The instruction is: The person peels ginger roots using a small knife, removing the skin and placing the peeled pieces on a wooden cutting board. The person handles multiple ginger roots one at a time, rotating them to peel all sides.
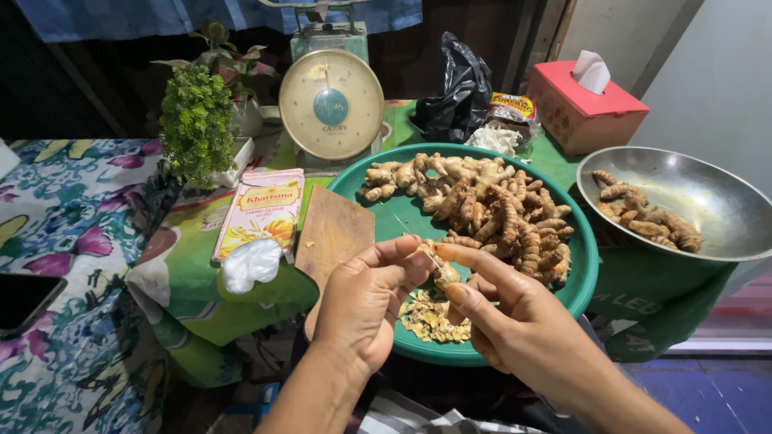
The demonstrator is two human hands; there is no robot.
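A person's left hand (366, 293) and right hand (515, 317) meet at lower centre of the frame over the near edge of a round green plastic tray (583, 269). The right hand's fingers are curled around a small knobbly turmeric root (445, 276), while the left hand's thumb and forefinger are pinched shut on a thin blade (412, 235) laid against it. Directly beneath, a small heap of pale yellow peelings (430, 317) lies on the tray, and a pile of unpeeled brown roots (482, 205) fills its far half. At right, a shallow steel bowl (716, 201) holds several more roots. A dial kitchen scale (330, 104) stands at upper centre, a red tissue box (583, 108) at upper right, and a wooden cutting board (334, 233) left of the tray on the cloth-covered table (185, 273). The work looks mid-scrape; finishing this root seems to call for turning it to bare the unpeeled side.
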